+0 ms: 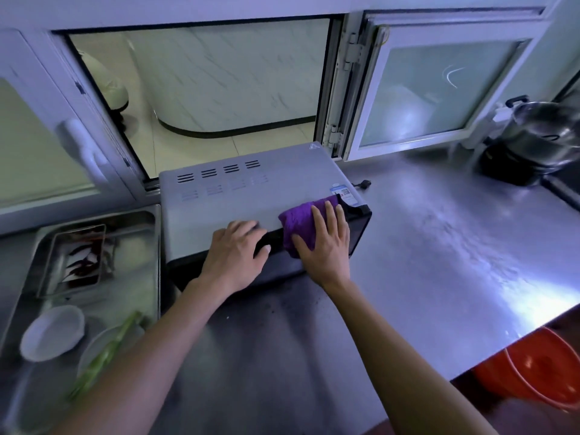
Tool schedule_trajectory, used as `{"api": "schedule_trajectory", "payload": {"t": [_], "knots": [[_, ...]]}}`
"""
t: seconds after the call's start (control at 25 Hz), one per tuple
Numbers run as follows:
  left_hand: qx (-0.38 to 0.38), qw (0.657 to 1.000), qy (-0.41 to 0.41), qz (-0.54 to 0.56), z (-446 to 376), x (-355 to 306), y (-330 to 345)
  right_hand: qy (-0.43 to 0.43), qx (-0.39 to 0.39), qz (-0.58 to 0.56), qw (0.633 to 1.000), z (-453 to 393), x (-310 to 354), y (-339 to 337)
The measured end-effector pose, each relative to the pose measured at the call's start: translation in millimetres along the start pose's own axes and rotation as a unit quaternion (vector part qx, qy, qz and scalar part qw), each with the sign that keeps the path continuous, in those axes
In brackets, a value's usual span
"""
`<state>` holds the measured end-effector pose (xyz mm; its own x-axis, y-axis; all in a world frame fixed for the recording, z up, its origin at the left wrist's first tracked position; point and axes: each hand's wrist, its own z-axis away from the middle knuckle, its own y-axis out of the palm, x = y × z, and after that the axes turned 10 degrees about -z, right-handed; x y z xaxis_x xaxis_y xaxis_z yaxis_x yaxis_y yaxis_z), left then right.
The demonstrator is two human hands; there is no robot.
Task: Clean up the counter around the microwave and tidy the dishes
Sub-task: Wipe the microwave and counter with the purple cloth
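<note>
The microwave (251, 196) stands on the counter (439, 246); the sink (94, 246) lies left, the pot (539, 142) far right behind.

Both bare forearms reach forward, converging slightly. The left hand (236, 257) lies palm down, fingers loosely bent over an edge, thumb pointing right. The right hand (324, 243) is flat, fingers straight and spread, pressing downward, wrist bent back slightly.

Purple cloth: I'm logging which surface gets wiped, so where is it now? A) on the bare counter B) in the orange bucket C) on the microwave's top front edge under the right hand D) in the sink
C: the right hand presses the cloth flat against the microwave.
</note>
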<state>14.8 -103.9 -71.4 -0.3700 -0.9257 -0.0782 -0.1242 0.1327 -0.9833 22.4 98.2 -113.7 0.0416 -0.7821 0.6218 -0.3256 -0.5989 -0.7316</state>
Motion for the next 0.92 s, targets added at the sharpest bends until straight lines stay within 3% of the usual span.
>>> {"api": "schedule_trajectory", "payload": {"t": [0.24, 0.4, 0.64, 0.92], "knots": [[-0.004, 0.999, 0.045, -0.005, 10.2, 11.6, -2.0, 0.125, -0.128, -0.199, 0.963, 20.9, 14.1, 22.8], [0.019, 0.997, 0.067, -0.018, -5.6, 4.5, 1.8, 0.181, -0.154, -0.280, 0.930, 21.1, 20.4, 32.3], [0.029, 0.992, 0.118, -0.031, -42.5, -31.9, 10.1, 0.307, -0.164, -0.428, 0.834, 2.0, -6.0, 18.1], [0.024, 0.985, 0.169, -0.038, -93.0, -96.2, 24.1, 0.344, -0.208, -0.503, 0.765, -29.2, -37.7, -2.9]]}}
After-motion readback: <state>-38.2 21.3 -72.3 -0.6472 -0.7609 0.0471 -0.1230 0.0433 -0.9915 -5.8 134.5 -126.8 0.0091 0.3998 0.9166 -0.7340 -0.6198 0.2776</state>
